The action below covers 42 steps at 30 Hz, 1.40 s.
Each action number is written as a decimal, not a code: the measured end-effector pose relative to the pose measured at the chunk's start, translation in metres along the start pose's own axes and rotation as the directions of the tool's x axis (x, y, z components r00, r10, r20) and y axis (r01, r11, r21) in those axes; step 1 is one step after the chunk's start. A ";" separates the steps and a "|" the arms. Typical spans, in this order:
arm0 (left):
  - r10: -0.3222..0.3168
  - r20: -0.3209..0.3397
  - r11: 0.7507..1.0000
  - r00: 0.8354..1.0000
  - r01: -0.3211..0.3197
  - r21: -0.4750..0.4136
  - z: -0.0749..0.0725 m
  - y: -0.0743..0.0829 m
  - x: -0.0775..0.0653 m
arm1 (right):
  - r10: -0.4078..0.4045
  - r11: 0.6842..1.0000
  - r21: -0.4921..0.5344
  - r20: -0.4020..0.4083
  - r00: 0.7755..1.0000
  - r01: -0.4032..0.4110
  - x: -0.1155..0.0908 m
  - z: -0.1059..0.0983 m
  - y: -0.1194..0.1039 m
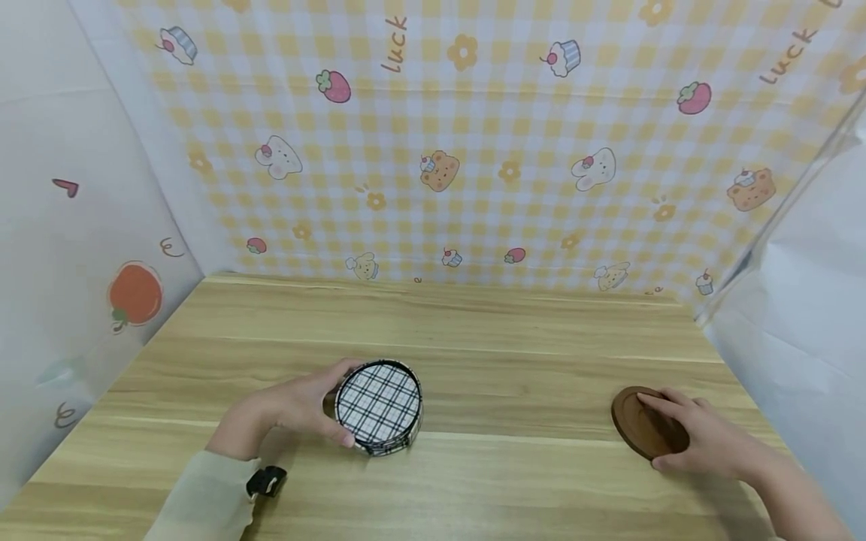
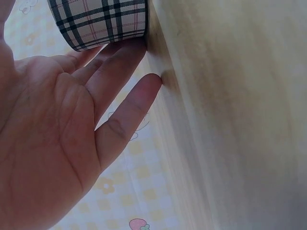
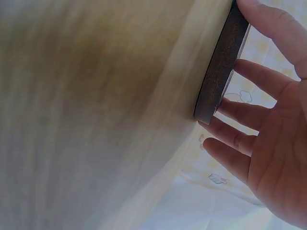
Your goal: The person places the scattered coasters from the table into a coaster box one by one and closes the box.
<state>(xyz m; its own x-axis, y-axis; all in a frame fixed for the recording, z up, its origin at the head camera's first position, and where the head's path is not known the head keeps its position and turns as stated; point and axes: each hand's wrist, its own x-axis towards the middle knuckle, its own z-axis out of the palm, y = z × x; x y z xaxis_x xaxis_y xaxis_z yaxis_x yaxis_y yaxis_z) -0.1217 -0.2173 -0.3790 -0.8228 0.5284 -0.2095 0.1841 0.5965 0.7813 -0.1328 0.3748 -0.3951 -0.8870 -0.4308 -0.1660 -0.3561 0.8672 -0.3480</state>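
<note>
In the head view, a round box (image 1: 379, 403) with a black-and-white plaid top stands on the table, left of the middle. My left hand (image 1: 307, 406) holds it from the left, thumb at the near side and fingers behind. Its plaid side wall (image 2: 103, 21) shows in the left wrist view, with the little finger held apart from it. Far to the right, my right hand (image 1: 710, 436) grips a round brown wooden coaster (image 1: 632, 424) by its edge, thumb at the near side and fingertips across its top. The coaster's dark rim (image 3: 223, 62) appears edge-on in the right wrist view.
The wood-grain table (image 1: 507, 496) extends between the two hands. A yellow checked cloth (image 1: 473, 113) with cartoon prints hangs behind it. White sheets border the left (image 1: 61, 225) and right (image 1: 805, 300) sides. A black strap sits on the left wrist.
</note>
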 end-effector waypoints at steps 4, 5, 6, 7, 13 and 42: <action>0.005 0.004 1.000 1.000 -0.005 -0.006 0.000 0.000 0.000 | 0.009 1.000 -0.012 -0.016 1.000 -0.009 0.000 -0.001 -0.002; 0.005 0.005 1.000 1.000 -0.005 -0.007 0.000 0.000 0.001 | 0.007 1.000 -0.014 -0.025 1.000 -0.008 0.000 -0.001 -0.003; 0.005 0.005 1.000 1.000 -0.005 -0.008 0.000 0.000 0.001 | 0.006 1.000 -0.017 -0.034 0.999 -0.006 0.000 -0.001 -0.003; 0.005 0.005 1.000 1.000 -0.005 -0.008 0.000 0.000 0.001 | 0.004 1.000 -0.018 -0.042 0.999 -0.005 0.000 0.000 -0.004; 0.005 0.004 1.000 1.000 -0.005 -0.001 0.000 -0.001 0.001 | -0.009 1.000 -0.029 -0.065 0.998 0.007 0.002 0.000 -0.006; 0.004 0.003 1.000 1.000 -0.004 0.000 0.001 -0.002 0.002 | -0.016 1.000 0.000 -0.023 1.000 0.016 0.027 -0.006 -0.038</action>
<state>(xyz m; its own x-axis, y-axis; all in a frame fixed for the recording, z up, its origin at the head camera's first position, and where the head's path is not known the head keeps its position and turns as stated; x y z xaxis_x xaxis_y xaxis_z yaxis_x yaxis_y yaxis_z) -0.1229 -0.2168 -0.3813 -0.8201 0.5330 -0.2080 0.1876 0.5940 0.7823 -0.1450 0.3318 -0.3813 -0.8876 -0.4391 -0.1389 -0.3707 0.8601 -0.3504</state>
